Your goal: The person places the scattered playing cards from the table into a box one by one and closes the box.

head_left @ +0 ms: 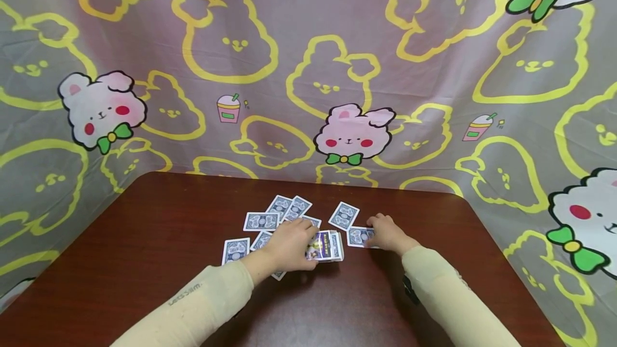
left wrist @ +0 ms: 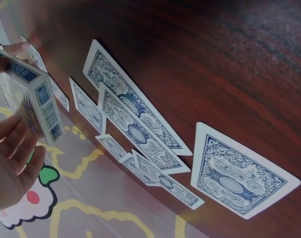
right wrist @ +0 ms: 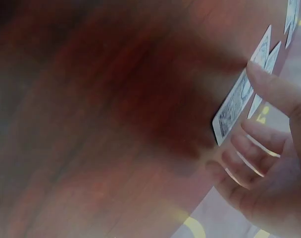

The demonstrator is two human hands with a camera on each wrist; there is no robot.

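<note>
cards [head_left: 262, 221] toward far edge of tabletop [head_left: 144, 261].
left hand [head_left: 291, 246] grips card box [head_left: 322, 245]; right hand [head_left: 387, 234], fingers apart, touches one card [head_left: 359, 236].

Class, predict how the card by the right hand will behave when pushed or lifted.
The card should slide readily, since the table looks smooth. Its thin edge suggests it is light and may bend slightly. Its flat shape makes rolling unlikely.

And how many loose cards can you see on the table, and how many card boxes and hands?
Loose cards: 9
Card box: 1
Hands: 2 (left hand, right hand)
Total: 12
</note>
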